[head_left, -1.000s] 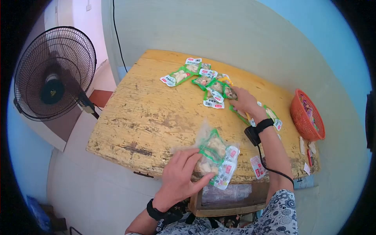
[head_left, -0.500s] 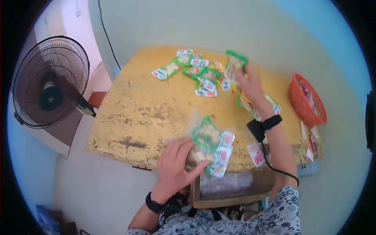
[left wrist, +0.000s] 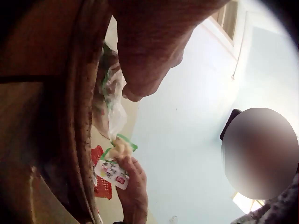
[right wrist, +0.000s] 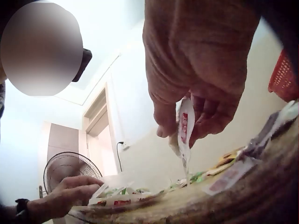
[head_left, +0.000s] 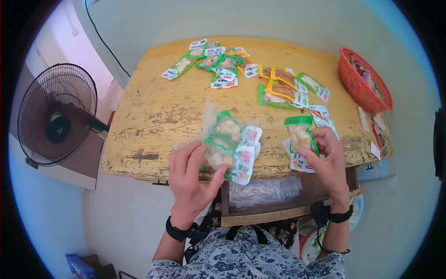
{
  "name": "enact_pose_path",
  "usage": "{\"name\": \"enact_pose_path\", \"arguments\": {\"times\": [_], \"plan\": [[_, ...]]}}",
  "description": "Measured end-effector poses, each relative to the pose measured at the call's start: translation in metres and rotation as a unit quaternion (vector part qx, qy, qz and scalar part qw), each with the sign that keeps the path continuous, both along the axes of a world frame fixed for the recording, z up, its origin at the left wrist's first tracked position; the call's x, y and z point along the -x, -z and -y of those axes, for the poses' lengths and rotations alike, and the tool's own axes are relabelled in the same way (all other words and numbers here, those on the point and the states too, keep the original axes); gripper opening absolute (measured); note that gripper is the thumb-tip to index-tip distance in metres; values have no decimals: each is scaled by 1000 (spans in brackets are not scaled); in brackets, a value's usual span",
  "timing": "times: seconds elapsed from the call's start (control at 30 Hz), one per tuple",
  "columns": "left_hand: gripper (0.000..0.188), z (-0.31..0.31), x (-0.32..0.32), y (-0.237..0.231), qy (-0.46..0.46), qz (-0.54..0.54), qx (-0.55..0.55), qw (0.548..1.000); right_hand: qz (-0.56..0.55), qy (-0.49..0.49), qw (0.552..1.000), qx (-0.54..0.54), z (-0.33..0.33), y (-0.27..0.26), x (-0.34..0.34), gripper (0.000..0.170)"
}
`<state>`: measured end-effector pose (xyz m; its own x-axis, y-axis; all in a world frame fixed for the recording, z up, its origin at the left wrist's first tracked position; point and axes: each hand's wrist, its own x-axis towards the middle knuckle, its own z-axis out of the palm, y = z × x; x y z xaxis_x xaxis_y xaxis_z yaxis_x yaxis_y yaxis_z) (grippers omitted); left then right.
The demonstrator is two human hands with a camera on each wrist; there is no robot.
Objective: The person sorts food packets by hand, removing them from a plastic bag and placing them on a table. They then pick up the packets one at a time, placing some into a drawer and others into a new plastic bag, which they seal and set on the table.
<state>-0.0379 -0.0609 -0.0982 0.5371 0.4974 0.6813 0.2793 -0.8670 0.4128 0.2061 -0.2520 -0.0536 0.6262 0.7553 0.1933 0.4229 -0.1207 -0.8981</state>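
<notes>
My right hand (head_left: 331, 160) pinches a snack packet (head_left: 298, 135) between thumb and fingers, above the table's front right. This packet has green edges, a clear window over pale chunks and a white label end. In the right wrist view the packet (right wrist: 185, 130) hangs edge-on from the fingers. My left hand (head_left: 188, 179) rests at the left side of a clear plastic bag (head_left: 208, 116), its thumb on the packets there. Those green-edged packets (head_left: 227, 130) lie stacked, white printed ends (head_left: 246, 156) toward the right. The left wrist view shows the bag (left wrist: 117, 116) below the left hand.
More green and yellow packets (head_left: 283, 86) lie across the table's back and right. A red basket (head_left: 364, 83) with small wrapped items stands at right. Below the front edge a drawer (head_left: 269, 216) is pulled out, holding clear plastic. A fan (head_left: 58, 116) stands left.
My right hand has picked up a green-edged packet from the back group and brought it toward the front, right of the bag. The left hand stays at the bag. The head view has shifted downward.
</notes>
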Motion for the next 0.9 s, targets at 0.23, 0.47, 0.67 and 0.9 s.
{"name": "enact_pose_path", "arguments": {"times": [0.23,0.47,0.67,0.9], "plan": [[49,32,-27,-31,50,-15,-30,998,-51,43,996,-65,8,15,17,25],[36,31,-65,-36,1,-55,-31,998,-203,91,957,-186,13,31,32,17],[16,26,-61,-28,11,-63,39,997,-310,54,934,-168,2,40,39,17],[6,21,-58,-33,51,21,19,998,-321,-10,937,-141,-24,31,34,15]]}}
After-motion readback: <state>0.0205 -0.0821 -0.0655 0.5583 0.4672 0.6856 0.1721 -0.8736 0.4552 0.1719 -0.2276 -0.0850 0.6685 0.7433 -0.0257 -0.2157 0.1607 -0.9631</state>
